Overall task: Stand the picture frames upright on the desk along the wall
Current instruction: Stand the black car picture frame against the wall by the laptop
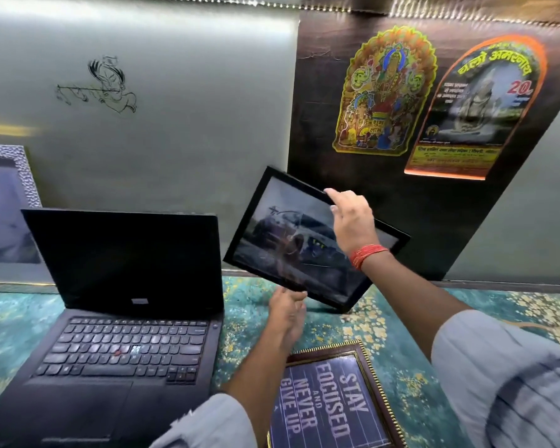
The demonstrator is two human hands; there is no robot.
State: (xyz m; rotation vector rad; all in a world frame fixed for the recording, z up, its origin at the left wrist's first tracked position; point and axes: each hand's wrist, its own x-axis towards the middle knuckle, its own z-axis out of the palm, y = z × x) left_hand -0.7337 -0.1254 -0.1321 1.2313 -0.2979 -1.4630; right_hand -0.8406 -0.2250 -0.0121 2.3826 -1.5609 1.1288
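Glass and thin black moulding make up the black frame [291, 240], which hangs tilted in the air just in front of the wall [175, 124], its lowest corner close above the desk [401, 334], whether touching or not I cannot tell. The right hand [349, 221] pinches its upper edge, thumb on the glass side and fingers wrapped behind. The left hand [288, 307] reaches up beneath the lower edge with fingers spread loose; it seems to brush the rim, but a firm hold is not visible, so I judge it released.

A second frame, the motto frame [333, 399], lies flat on the desk near the person's body, not yet stood up. A silver frame [10, 205] already leans upright at the far left, behind the open laptop [120, 302].

The risk, as I judge it, lies in the single pinch: if the black frame rotates about that grip, the bottom corner may skid on the patterned desk cover and the frame could fall forward, or swing into the laptop lid just beside it.
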